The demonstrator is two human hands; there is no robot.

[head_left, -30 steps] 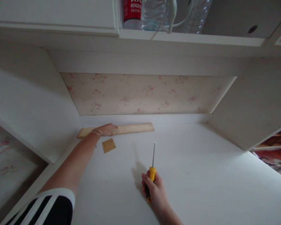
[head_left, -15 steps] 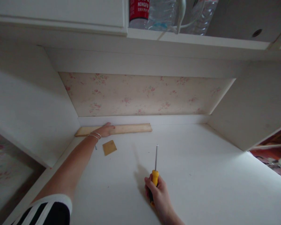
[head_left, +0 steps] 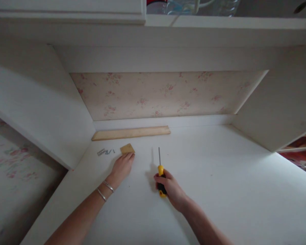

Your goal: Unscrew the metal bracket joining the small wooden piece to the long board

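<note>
My right hand (head_left: 170, 189) is wrapped round the yellow and black handle of a screwdriver (head_left: 161, 182), its metal shaft pointing away from me over the white desk. At the near edge of a small tan square piece (head_left: 127, 148), the fingers of my left hand (head_left: 122, 166) are bent and pressed together; my fingertips are partly hidden. Left of that piece lie several small metal bits (head_left: 108, 152), some like screws, too small to make out fully. A long, narrow wooden board (head_left: 131, 133) lies along the back of the desk, touched by neither hand.
White side panels (head_left: 40, 98) stand left and right of the white desktop (head_left: 219, 197). Overhead is a shelf (head_left: 232, 22) holding clear plastic bottles (head_left: 226, 7). Floral wallpaper (head_left: 155, 95) covers the back wall.
My left hand has come off the long wooden board and back toward me to the tan square piece. The small metal bits are uncovered. The view has tilted down; the screwdriver stays in my right hand.
</note>
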